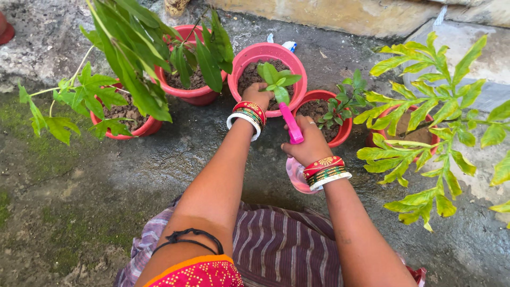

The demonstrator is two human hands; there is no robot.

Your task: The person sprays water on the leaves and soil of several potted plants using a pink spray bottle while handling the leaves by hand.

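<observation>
the left hand [256, 96] rested inside the pink pot [241, 66] at about twelve o'clock from the person's lap, its fingers curled down onto the dark soil at the base of a small green seedling [277, 81]; whether they pinched the stem could not be told. red, green and white bangles [247, 116] ringed that wrist.

the right hand [309, 145] sat just at five o'clock from the same pot, fingers closed together round a pink spray bottle [294, 169], whose pink nozzle [290, 123] pointed up toward the seedling and nearly touched its lowest leaf. the pale body of the bottle hung below the palm.

a smaller red pot [345, 129] with a low leafy plant stood touching the pink pot's rim at four o'clock. another red pot [196, 95] with long drooping leaves stood at nine o'clock, and one more red pot [142, 129] with lobed leaves lay further out toward eight o'clock. at three o'clock a terracotta-coloured pot [380, 116] carried a tall plant with yellow-green fronds. all stood on wet grey concrete ground [175, 159], mossy toward nine o'clock, with a stone wall [340, 16] at twelve o'clock. a striped purple skirt [287, 250] covered the person's knees.
</observation>
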